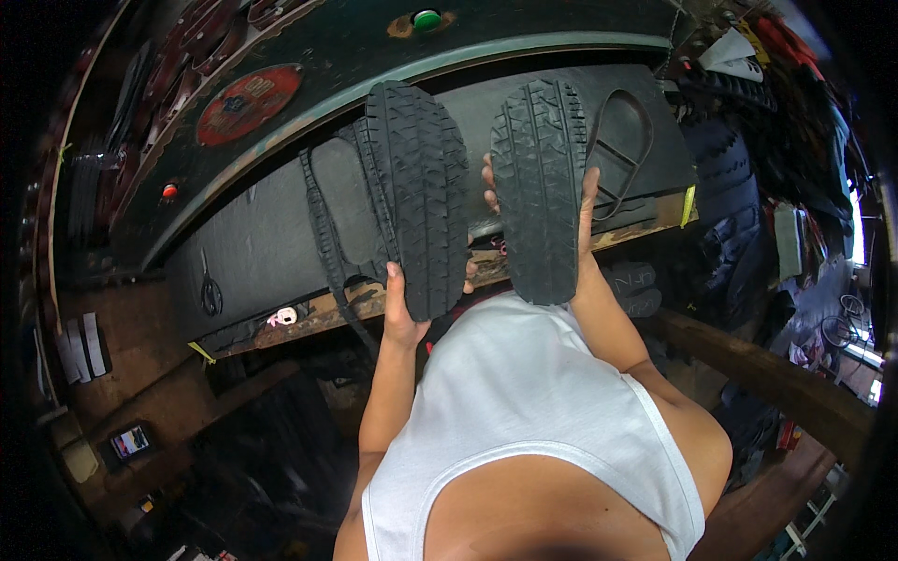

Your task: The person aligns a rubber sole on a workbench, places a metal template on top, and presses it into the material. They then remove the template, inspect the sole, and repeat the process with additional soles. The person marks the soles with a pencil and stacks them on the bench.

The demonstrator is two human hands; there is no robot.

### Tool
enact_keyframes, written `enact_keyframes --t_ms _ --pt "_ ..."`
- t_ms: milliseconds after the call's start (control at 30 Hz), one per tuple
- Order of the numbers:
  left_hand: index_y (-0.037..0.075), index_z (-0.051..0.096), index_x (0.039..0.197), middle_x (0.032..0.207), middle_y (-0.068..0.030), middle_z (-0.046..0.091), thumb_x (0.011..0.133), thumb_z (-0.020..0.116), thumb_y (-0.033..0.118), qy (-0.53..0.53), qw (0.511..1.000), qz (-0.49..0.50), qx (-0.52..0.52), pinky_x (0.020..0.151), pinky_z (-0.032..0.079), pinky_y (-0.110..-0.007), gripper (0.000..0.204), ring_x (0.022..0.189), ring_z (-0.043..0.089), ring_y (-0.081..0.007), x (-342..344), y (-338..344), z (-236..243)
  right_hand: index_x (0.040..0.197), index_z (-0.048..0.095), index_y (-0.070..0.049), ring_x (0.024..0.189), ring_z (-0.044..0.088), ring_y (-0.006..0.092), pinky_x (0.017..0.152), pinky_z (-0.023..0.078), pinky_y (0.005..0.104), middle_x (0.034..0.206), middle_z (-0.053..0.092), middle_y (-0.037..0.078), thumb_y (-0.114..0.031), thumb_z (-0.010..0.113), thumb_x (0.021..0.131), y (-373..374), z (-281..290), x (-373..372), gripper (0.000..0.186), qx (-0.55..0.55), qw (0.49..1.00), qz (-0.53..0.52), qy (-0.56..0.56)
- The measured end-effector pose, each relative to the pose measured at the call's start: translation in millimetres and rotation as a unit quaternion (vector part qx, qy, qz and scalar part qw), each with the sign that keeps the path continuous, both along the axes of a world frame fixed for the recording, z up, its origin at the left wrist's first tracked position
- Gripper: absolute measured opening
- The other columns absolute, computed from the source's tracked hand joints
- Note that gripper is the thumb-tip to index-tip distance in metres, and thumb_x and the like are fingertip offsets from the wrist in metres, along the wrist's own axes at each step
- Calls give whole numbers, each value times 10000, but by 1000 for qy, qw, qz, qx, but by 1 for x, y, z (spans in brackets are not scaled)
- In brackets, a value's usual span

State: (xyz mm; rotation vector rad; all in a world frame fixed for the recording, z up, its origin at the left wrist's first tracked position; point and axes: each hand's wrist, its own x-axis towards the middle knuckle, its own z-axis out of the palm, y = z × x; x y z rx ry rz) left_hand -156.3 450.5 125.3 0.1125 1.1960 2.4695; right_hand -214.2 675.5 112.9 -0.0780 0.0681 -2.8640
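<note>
Standing at a dark workbench (245, 229) in a white tank top (524, 383), you display two treaded black soles side by side, a narrow gap between them and their patterns facing you. Your left hand (405, 325) clasps the left sole (421, 196) near its lower end, thumb along one edge and fingertips curled round the other; your right hand (586, 220) clasps the right sole (538, 192) between thumb and fingertips at mid-length. Whether the remaining finger lengths behind the soles are spread or pressed together, you cannot tell. Just beside the left sole, a curved rubber strip (323, 224) droops over the bench's front edge; near the right sole lies a black strap loop (642, 145). Scissors (211, 294) rest toward the bench's left end, and a green button (427, 20) shows on the dark green panel (351, 51) beyond.
</note>
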Motion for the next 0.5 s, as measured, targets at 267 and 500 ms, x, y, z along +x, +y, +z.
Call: enact_keyframes --t_ms 267,500 --pt "66 340 1551 1440 -308 471 1010 278 695 -95 958 -13 269 718 534 -457 833 1019 608 -378 4 -3 1 1595 218 -35 1433 373 427 1170 349 583 1588 296 267 -858 351 876 -3 5 1 1101 81 996 -3 -25" --pt "94 332 1562 1446 -307 458 1007 274 696 -129 944 -32 303 716 524 -479 821 993 591 -392 7 -7 -1 1577 259 -22 1407 433 362 1145 408 523 1553 373 250 -814 253 934 -4 3 3 1021 174 984 -9 -29"
